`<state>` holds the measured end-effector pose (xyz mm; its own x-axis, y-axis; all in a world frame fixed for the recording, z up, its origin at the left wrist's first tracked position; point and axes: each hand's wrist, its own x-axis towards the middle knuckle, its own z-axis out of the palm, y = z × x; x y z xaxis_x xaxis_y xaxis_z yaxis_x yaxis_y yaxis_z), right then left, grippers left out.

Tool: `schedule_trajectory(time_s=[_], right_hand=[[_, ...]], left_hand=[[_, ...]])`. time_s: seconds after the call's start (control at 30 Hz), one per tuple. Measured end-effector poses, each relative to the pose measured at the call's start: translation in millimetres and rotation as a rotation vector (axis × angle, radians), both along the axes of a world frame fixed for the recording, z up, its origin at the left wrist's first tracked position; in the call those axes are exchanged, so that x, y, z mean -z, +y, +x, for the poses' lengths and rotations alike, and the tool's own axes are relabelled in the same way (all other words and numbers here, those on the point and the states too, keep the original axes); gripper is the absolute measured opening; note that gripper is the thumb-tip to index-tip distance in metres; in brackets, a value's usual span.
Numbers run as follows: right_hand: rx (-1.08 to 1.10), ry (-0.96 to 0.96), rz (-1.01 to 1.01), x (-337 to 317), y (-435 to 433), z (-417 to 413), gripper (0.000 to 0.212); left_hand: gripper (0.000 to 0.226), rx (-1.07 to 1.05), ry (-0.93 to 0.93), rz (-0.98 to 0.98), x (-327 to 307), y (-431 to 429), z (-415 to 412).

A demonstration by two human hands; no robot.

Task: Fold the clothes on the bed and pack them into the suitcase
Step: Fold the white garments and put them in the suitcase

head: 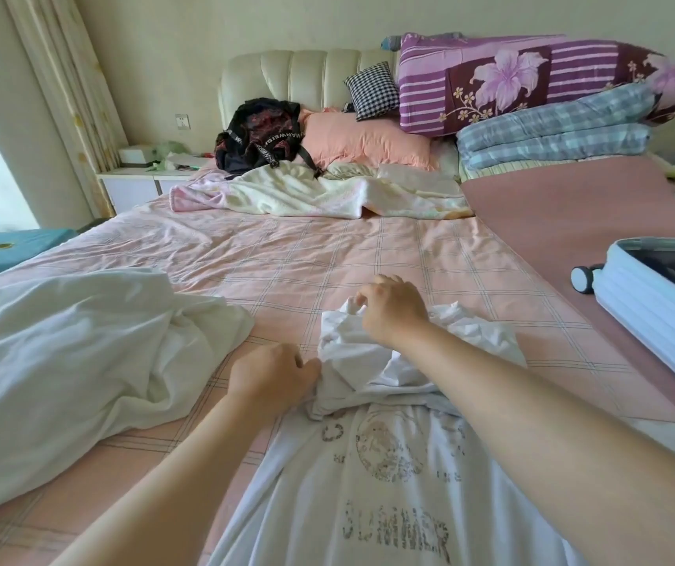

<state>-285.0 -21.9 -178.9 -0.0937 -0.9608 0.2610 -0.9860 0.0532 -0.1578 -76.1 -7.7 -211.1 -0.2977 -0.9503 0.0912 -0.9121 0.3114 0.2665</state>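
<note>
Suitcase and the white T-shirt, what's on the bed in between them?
Nothing but bedding, in the head view: the checked pink sheet beside the white T-shirt, then the plain pink cover under the suitcase.

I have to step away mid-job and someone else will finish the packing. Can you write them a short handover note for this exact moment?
Left hand: grips the bunched upper edge of the white T-shirt.
Right hand: pinches the same bunched fabric farther up.
The T-shirt lies print up on the bed, its upper part crumpled. A white cloth lies loose to the left. The suitcase lies open on the right; no clothes show in the part in view.
Done: nothing folded or packed.
Left: flatten and fold the T-shirt, fold the rest, pack everything.
</note>
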Motion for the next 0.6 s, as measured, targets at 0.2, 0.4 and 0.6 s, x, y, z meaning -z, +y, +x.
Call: schedule_trajectory(time_s=[0.2, 0.4, 0.6], right_hand=[[0.047, -0.038, 0.195, 20.5, -50.9, 46.6, 0.019], [0.227, -0.161, -0.012, 17.2, -66.6, 34.9, 0.016], [0.380, -0.377, -0.158, -7.0, -78.9, 25.3, 0.031]], left_hand=[[0.032, 0.136, -0.027, 0.227, -13.9, -11.5, 7.1], [0.012, 0.270, 0.069, 0.410, -6.4, -24.9, 16.2], [0.022, 0.341, -0.175, 0.641, -22.5, -36.5, 38.0]])
